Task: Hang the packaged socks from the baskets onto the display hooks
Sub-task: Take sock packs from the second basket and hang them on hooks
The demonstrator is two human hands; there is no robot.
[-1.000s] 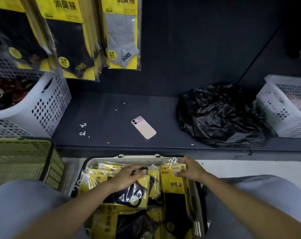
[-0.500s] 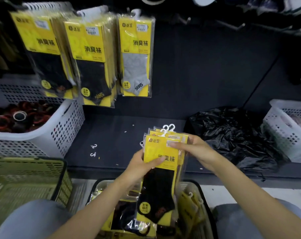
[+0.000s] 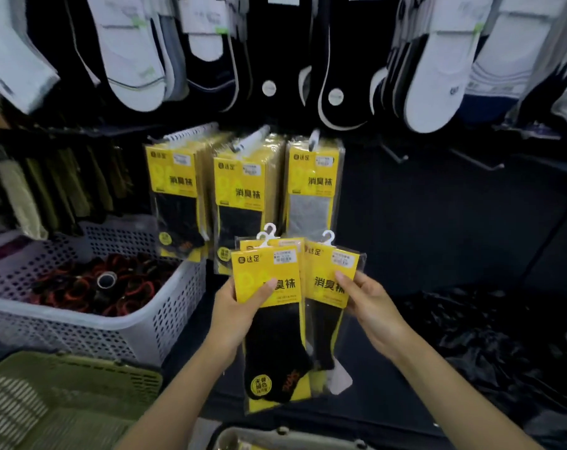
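Note:
My left hand [image 3: 235,311] grips a small stack of yellow sock packs [image 3: 269,323] with black socks and white hangers on top. My right hand [image 3: 368,302] pinches a single yellow sock pack [image 3: 327,280], drawn a little to the right of the stack. Both are held up below the display hooks. Three hooks carry the same yellow packs: a left row [image 3: 174,193], a middle row [image 3: 239,199], and a grey-sock pack [image 3: 313,190] on the right. Two bare hooks [image 3: 395,154] stick out further right. The source basket's rim [image 3: 288,438] shows at the bottom edge.
A white perforated basket [image 3: 152,319] with dark red and black items stands on the left shelf. A green basket [image 3: 64,394] is at lower left. A black plastic bag [image 3: 490,345] lies on the right. White and dark socks [image 3: 129,60] hang along the top.
Both hands lifted packs out of the basket up to the display. The right hand has drawn one pack away from the stack to the right. My view tilted upward.

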